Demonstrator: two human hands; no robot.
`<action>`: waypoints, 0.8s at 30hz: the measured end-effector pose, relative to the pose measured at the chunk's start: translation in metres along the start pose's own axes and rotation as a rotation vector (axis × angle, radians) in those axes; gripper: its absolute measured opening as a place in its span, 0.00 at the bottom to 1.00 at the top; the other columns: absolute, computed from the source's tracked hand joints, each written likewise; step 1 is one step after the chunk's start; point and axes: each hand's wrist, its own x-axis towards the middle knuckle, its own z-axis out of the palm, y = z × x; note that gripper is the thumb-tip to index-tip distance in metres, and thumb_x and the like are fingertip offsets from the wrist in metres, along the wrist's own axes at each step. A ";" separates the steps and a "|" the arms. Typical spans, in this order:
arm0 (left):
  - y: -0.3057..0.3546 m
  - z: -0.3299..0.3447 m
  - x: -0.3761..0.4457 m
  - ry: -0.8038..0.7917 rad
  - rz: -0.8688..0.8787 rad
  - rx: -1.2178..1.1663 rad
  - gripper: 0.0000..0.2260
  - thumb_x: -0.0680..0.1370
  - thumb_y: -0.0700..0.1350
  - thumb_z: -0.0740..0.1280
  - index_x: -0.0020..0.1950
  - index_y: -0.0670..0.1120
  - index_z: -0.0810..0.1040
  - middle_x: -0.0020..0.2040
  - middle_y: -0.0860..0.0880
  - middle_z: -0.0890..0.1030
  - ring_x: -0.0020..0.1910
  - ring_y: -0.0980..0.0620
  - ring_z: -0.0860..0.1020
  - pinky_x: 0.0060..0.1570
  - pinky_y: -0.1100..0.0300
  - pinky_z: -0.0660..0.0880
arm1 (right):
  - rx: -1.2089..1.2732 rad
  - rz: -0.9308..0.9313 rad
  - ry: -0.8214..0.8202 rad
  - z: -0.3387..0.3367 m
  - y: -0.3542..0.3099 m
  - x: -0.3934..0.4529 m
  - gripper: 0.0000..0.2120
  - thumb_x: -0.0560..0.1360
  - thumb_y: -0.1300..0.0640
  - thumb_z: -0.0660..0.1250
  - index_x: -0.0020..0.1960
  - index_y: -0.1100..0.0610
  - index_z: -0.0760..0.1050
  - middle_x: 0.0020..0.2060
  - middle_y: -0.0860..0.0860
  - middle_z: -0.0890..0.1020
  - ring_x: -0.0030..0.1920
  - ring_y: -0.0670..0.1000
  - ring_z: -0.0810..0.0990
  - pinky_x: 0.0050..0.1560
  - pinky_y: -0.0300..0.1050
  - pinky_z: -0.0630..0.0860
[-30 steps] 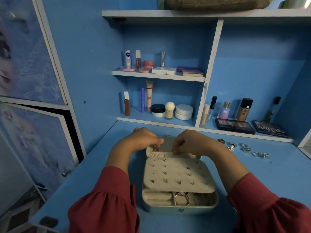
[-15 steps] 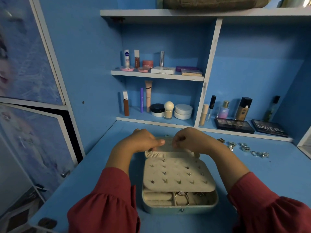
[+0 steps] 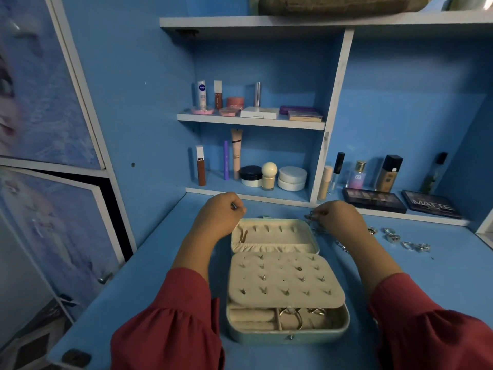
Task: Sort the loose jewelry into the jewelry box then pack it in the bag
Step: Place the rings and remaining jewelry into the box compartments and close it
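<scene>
Blue bench [image 3: 133,276], cosmetics shelves behind. Right hand [image 3: 337,216] is pinching a silver chain [image 3: 310,217] in its grip, just off the jewelry box [image 3: 289,329] lid; left hand [image 3: 222,213] is pinching something small, unclear what. Both have pulled apart off the lid pocket. Loose rings [image 3: 405,243] still waiting at right; sorting is unfinished.

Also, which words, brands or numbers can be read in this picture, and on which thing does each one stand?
"NIVEA": on the white tube on the upper small shelf.
"MATTE": on the dark palette at the far right.
"SB": on the pink perfume bottle.
Too small or blurred to read: the print on the red jar, the beige tube and the brown foundation bottle.
</scene>
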 end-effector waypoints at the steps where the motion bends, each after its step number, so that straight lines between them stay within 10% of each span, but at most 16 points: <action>1: 0.000 0.001 0.000 0.002 0.003 -0.005 0.04 0.77 0.46 0.65 0.47 0.49 0.79 0.48 0.52 0.80 0.47 0.54 0.78 0.47 0.57 0.76 | -0.039 -0.005 0.006 0.003 -0.002 0.001 0.09 0.77 0.53 0.66 0.55 0.48 0.82 0.54 0.53 0.82 0.54 0.56 0.78 0.54 0.49 0.76; 12: -0.002 -0.003 0.000 -0.016 -0.006 -0.038 0.08 0.75 0.39 0.65 0.41 0.50 0.80 0.42 0.54 0.81 0.44 0.54 0.79 0.45 0.59 0.77 | -0.315 0.020 0.071 0.015 -0.009 0.005 0.14 0.79 0.55 0.61 0.61 0.58 0.77 0.53 0.55 0.77 0.56 0.58 0.75 0.54 0.51 0.73; 24: 0.006 -0.002 -0.002 0.004 0.048 -0.202 0.06 0.77 0.40 0.66 0.43 0.49 0.80 0.42 0.56 0.81 0.43 0.59 0.78 0.40 0.70 0.72 | 0.691 -0.063 0.111 -0.046 -0.054 -0.016 0.12 0.79 0.61 0.60 0.40 0.54 0.77 0.41 0.51 0.82 0.38 0.49 0.74 0.35 0.42 0.69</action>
